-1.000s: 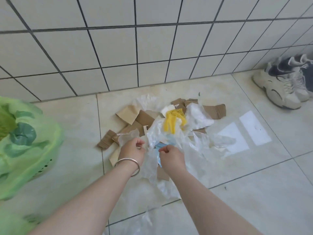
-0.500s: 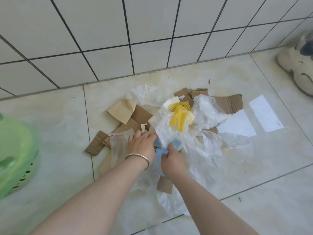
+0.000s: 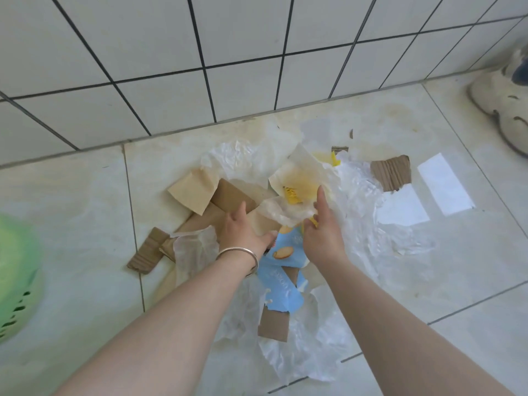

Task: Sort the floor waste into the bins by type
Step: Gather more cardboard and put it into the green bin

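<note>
A heap of waste lies on the floor against the tiled wall: brown cardboard pieces (image 3: 231, 195), crumpled clear plastic (image 3: 368, 232), a yellow plastic piece (image 3: 291, 192) under a translucent sheet (image 3: 297, 172), and a torn blue biscuit wrapper (image 3: 281, 270). My left hand (image 3: 243, 232), with a metal bangle at the wrist, rests with spread fingers on the cardboard, its thumb by the wrapper's top. My right hand (image 3: 323, 232) pinches the lower edge of the translucent sheet, index finger stretched up. A green bin (image 3: 17, 281) shows at the left edge.
A pale shoe (image 3: 503, 101) stands at the far right by the wall. Two white rectangles (image 3: 443, 184) lie on the floor right of the heap. Corrugated scraps (image 3: 148, 250) (image 3: 391, 172) sit at the heap's edges.
The view has moved closer to the heap. My right hand has shifted from the blue wrapper up to the translucent sheet, and the wrapper now lies uncovered between my hands. My left hand has spread out.
</note>
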Motion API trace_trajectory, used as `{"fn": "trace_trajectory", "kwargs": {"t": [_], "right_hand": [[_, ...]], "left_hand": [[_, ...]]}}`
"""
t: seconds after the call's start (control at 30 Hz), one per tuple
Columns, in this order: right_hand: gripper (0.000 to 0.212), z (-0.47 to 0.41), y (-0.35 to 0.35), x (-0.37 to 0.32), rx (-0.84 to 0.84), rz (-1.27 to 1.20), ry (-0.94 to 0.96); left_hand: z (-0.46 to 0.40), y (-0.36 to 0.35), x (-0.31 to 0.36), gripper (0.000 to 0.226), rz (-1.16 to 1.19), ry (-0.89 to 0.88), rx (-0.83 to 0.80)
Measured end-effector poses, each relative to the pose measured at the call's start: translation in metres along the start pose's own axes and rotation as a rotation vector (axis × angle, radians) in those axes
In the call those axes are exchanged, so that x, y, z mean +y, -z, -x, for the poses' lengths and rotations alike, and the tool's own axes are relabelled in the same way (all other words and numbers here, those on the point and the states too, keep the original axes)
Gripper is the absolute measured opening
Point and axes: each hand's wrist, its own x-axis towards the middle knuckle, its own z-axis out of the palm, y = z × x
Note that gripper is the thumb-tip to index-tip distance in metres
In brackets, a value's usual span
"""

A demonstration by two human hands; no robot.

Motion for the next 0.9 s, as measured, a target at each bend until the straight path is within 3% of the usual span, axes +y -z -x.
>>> {"fn": "trace_trajectory", "kwargs": {"t": [0.2, 0.3, 0.37, 0.47, 0.57, 0.7, 0.9], "right_hand": [[0.069, -0.002, 0.002, 0.017, 0.042, 0.111, -0.09], [0.057, 0.009, -0.002, 0.025, 0.17, 0.159, -0.13], [0.045, 0.021, -0.01, 0.029, 0.223, 0.114, -0.21], [0.046, 0.032, -0.023, 0.033, 0.184, -0.002, -0.337], [0.053, 0.032, -0.03, 0.035, 0.151, -0.145, -0.424], [0.058, 0.033, -0.031, 0.034, 0.106, -0.298, -0.464], [0.061, 0.04, -0.028, 0.03, 0.097, -0.377, -0.465]], "left_hand": [[-0.003, -0.012, 0.001, 0.107, 0.002, 0.053, 0.017], [-0.002, -0.017, 0.001, 0.113, -0.082, 0.028, 0.002], [-0.002, -0.02, 0.002, 0.114, -0.144, 0.009, -0.001], [0.0, -0.024, 0.001, 0.111, -0.194, -0.011, 0.01], [0.003, -0.025, -0.004, 0.096, -0.216, -0.019, -0.014], [0.009, -0.025, -0.013, 0.047, -0.088, -0.025, -0.041], [0.017, -0.017, -0.024, 0.032, 0.108, 0.0, -0.034]]}}
